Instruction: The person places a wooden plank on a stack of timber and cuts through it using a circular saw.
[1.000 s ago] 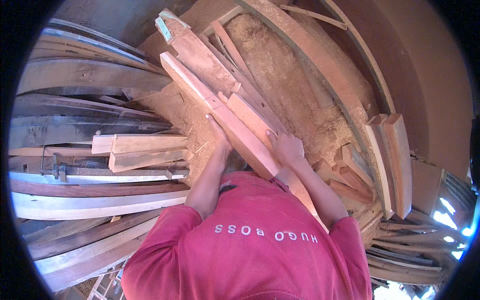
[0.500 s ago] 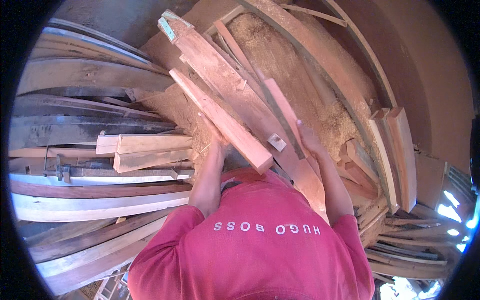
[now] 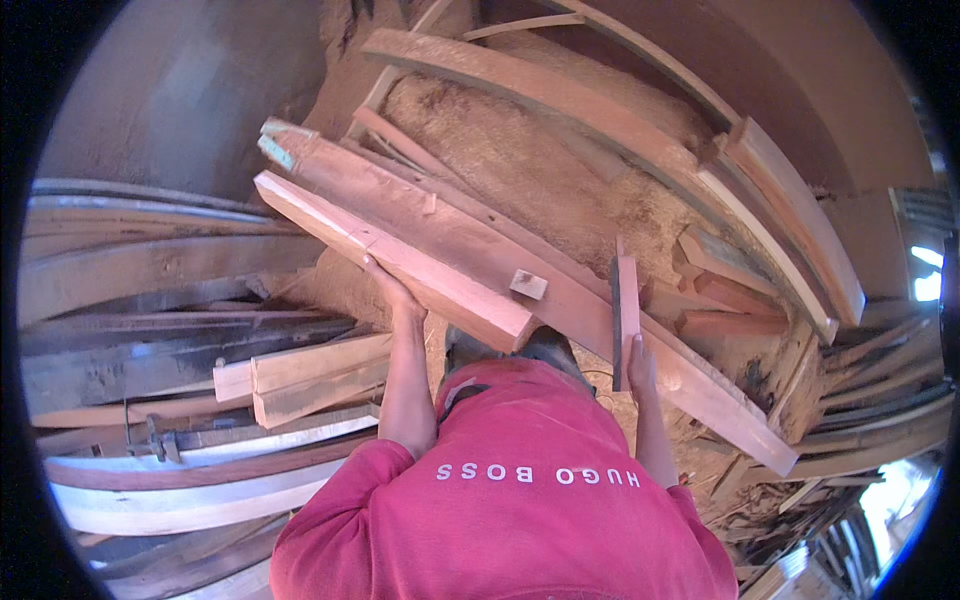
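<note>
Partly open, left hand (image 3: 397, 290) against long beam (image 3: 405, 262), right hand (image 3: 643, 370) gripping board (image 3: 627, 300).

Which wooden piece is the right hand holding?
The short, narrow, reddish wooden board in the right hand, pointing straight ahead. The long, thick, pinkish wooden beam is at the left hand; neither hand touches the small, pale wooden block.

text: white block capitals (image 3: 525, 474), two words | on: red shirt (image 3: 520, 540), round 6 o'clock | heads-up: reads upside down from here
</note>
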`<action>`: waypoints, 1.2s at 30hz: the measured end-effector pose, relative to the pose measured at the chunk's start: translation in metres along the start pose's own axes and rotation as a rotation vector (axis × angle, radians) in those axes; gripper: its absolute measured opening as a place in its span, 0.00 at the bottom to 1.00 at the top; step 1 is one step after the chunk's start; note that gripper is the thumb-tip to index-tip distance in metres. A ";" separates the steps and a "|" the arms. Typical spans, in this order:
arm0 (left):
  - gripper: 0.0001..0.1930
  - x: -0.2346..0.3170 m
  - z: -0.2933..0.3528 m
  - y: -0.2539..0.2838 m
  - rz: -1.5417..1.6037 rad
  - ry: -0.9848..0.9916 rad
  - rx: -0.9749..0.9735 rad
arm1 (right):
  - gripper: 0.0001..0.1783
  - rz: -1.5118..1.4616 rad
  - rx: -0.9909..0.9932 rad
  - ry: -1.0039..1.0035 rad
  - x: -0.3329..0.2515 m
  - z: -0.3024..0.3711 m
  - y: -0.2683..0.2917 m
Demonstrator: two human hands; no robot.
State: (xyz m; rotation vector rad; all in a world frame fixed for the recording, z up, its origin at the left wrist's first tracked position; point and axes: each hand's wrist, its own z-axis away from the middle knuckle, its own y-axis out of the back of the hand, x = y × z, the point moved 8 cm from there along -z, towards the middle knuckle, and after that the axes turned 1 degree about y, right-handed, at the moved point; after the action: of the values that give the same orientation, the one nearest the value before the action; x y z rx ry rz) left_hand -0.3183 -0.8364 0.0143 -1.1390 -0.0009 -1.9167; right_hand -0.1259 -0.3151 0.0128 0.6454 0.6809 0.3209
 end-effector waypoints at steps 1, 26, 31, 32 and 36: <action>0.47 -0.002 0.007 -0.014 -0.014 0.012 -0.034 | 0.42 -0.035 0.068 0.062 0.007 0.014 0.006; 0.30 -0.181 0.212 -0.232 -1.433 -0.024 -1.257 | 0.38 -0.621 1.003 -0.763 0.373 0.344 -0.146; 0.33 -0.281 0.247 -0.223 -1.758 0.307 -1.453 | 0.46 -0.744 0.947 -1.097 0.379 0.393 -0.242; 0.34 -0.286 0.260 -0.236 -1.882 0.279 -1.494 | 0.49 -0.897 0.936 -1.085 0.360 0.383 -0.235; 0.35 -0.384 0.246 -0.264 -1.931 0.259 -1.577 | 0.45 -0.887 0.833 -1.298 0.332 0.399 -0.252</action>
State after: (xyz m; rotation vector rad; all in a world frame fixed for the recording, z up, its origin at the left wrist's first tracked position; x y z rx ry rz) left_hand -0.2503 -0.3142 -0.0088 -2.1781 1.1117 -4.0098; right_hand 0.4036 -0.5266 -0.0715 1.0651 -0.2614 -1.2053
